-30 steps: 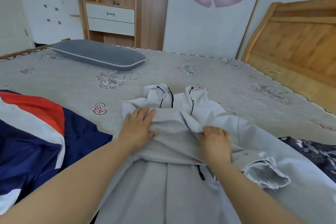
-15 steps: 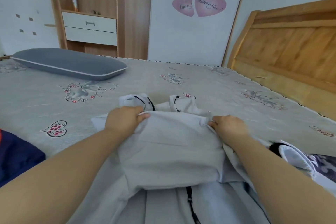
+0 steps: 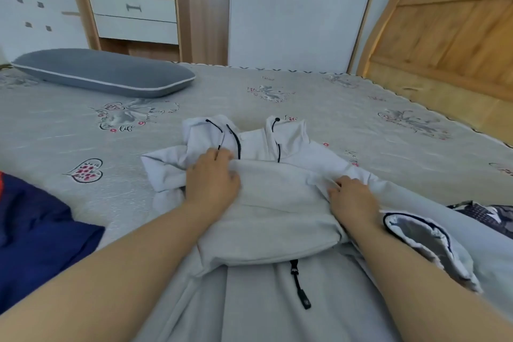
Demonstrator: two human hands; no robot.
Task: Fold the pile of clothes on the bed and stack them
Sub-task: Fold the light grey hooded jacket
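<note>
A: Where is the light grey hooded jacket [image 3: 277, 197] lying now?

B: It is lying across the middle of the bed [image 3: 319, 108], hood toward the top of the frame, with a folded panel resting over its chest. That panel is sitting lower and flatter than it was half a second ago, when it was being lifted toward the hood.

A: And what are the hands doing?

B: The left hand [image 3: 212, 178] is pressing on the panel's left upper corner, fingers mostly straight and spread a little; half a second ago it was bunching the cloth in curled fingers. The right hand [image 3: 351, 197] is lying on the panel's right edge with its fingers bent down into the fabric, but I cannot tell whether it is pinching the cloth or only pressing it.

A: Is anything else looking different?

B: The cuff [image 3: 416, 239] at the right of the frame is now showing its dark-trimmed opening more fully. The zipper pull [image 3: 301, 294] is lying below the panel, at lower centre. The navy garment [image 3: 36, 233] is taking up more of the lower left than before, since the view has swung slightly.

A: And around the jacket?

B: A grey pillow [image 3: 105, 72] is lying at the upper left of the bed, a patterned dark garment [image 3: 488, 214] at the right edge, and the wooden headboard [image 3: 444, 36] is standing at the upper right.
</note>
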